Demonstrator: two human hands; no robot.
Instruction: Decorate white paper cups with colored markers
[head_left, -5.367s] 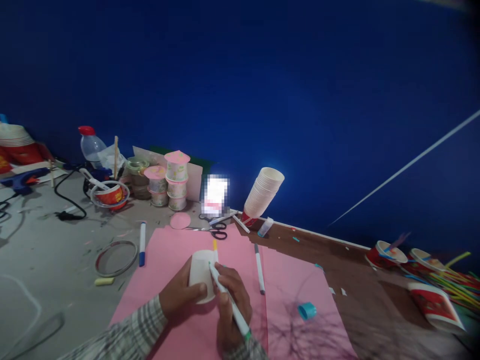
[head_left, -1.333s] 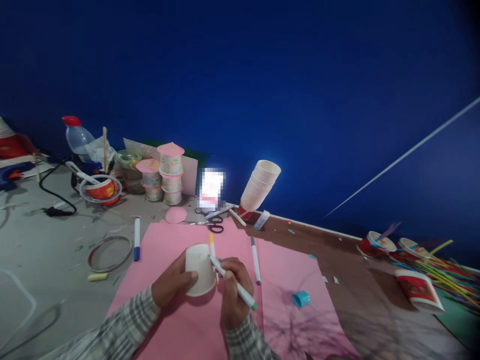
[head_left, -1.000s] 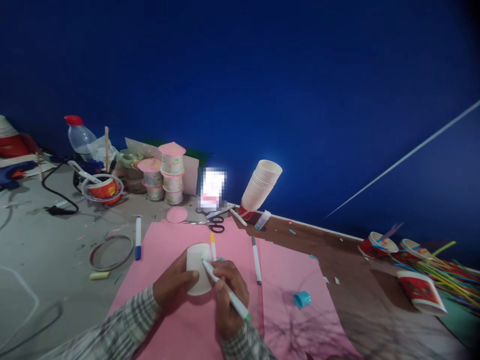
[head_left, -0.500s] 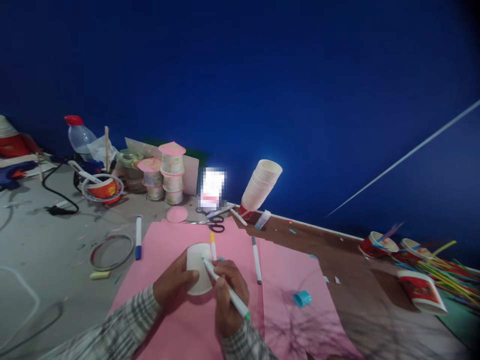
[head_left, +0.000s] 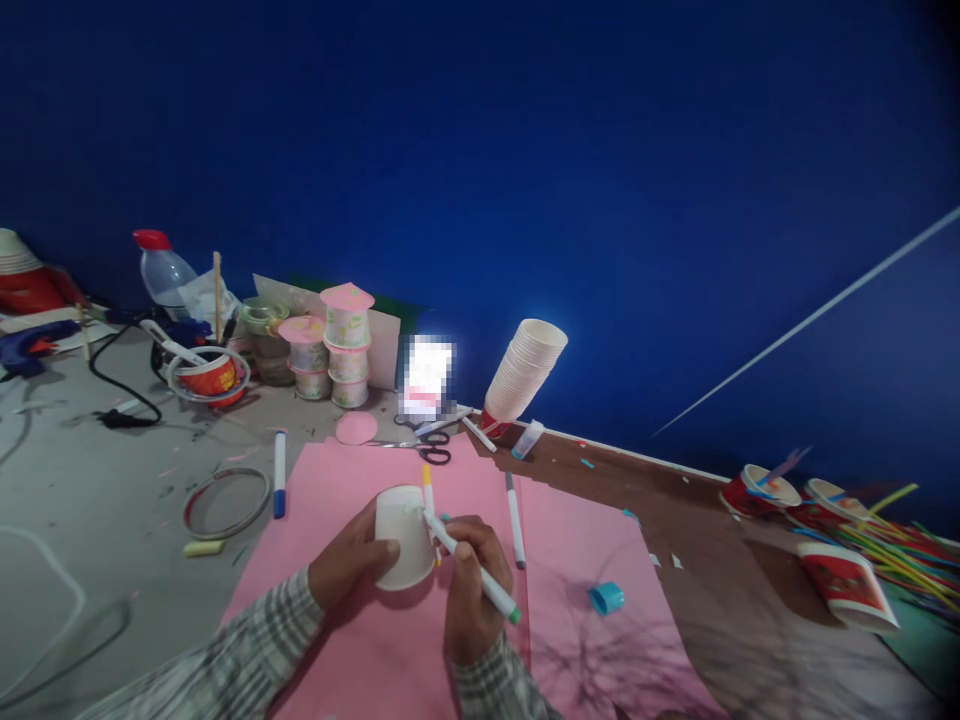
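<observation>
A white paper cup (head_left: 403,550) is held upside down over pink paper (head_left: 352,640) by my left hand (head_left: 352,555), whose thumb presses on its side. My right hand (head_left: 480,580) grips a white marker with a green end (head_left: 480,580) like a pen. The marker's tip is at the cup's upper right side, beside a small pale green mark. Behind the cup lies a yellow-capped marker (head_left: 428,480), and a grey-capped marker (head_left: 515,520) is to the right of it. Black-handled scissors (head_left: 431,448) rest at the paper's far edge.
A leaning stack of paper cups (head_left: 521,375) and small pink-topped cup towers (head_left: 347,345) stand at the back. A blue-capped marker (head_left: 280,475) and tape roll (head_left: 226,503) are on the left. A blue cap (head_left: 606,598) and tipped red cup (head_left: 844,585) lie to the right.
My right hand has moved slightly right with the marker, its tip shifting from the middle of the cup's side towards the right edge. My left hand still holds the cup.
</observation>
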